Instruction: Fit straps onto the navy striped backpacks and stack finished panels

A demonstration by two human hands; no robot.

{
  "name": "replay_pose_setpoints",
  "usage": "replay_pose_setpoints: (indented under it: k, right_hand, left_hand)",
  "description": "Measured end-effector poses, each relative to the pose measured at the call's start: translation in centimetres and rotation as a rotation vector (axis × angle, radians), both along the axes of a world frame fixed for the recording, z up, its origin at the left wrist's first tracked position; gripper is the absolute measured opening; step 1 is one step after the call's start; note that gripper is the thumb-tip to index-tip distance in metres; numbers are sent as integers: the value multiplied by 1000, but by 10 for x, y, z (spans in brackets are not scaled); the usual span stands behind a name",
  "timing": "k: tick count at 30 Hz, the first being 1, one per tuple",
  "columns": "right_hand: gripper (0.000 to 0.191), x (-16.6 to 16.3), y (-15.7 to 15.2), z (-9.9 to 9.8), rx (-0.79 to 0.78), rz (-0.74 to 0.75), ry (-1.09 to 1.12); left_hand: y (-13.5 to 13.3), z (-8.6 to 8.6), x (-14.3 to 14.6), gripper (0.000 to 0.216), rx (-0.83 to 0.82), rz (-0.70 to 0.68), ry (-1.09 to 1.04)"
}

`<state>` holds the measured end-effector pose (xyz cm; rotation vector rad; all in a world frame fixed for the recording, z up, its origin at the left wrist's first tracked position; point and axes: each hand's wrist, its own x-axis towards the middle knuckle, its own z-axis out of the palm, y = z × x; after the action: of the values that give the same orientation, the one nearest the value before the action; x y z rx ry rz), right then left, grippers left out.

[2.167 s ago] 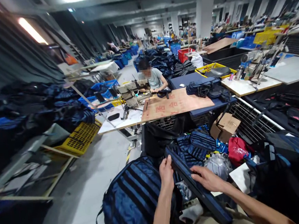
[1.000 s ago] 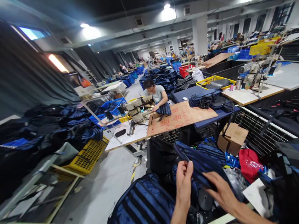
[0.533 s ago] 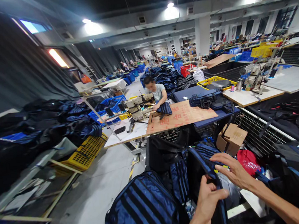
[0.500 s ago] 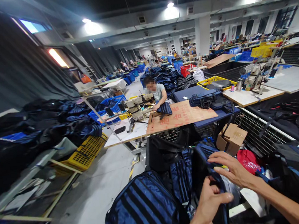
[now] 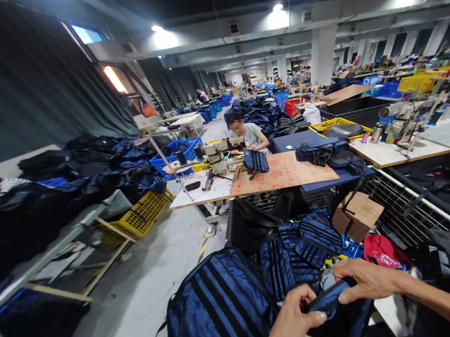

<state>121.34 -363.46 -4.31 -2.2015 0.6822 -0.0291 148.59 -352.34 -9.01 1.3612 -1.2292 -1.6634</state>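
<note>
Just right of the big blue cloth backpack with black stripes, the left hand and right hand pinch a dark blue cloth piece by its edge, not put down yet, so work on it seems unfinished.

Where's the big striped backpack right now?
In the head view, the striped blue-and-black backpack is at the bottom, slightly left of centre, just left of the left hand.

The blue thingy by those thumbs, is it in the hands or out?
In: the left hand and right hand both grip the blue piece by its edge.
</note>
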Motion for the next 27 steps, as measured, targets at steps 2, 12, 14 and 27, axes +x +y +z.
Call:
replay_pose_setpoints:
  k: [2, 12, 14, 27]
  right_hand:
    - [67, 5, 0, -6, -14, -53, -8]
    - [46, -4, 2, -7, 270, -358, -175]
    - [43, -6, 8, -4, 310, -335, -200]
    - [42, -27, -56, -89, -685, -609, -20]
  left_hand:
    - [-8, 2, 0, 22, -94, 43, -154]
    - [-47, -41, 40, 28, -764, 382, -1128]
    - [-48, -60, 54, 31, -844, 377, -1263]
    - [-38, -75, 31, 64, -947, 109, -1397]
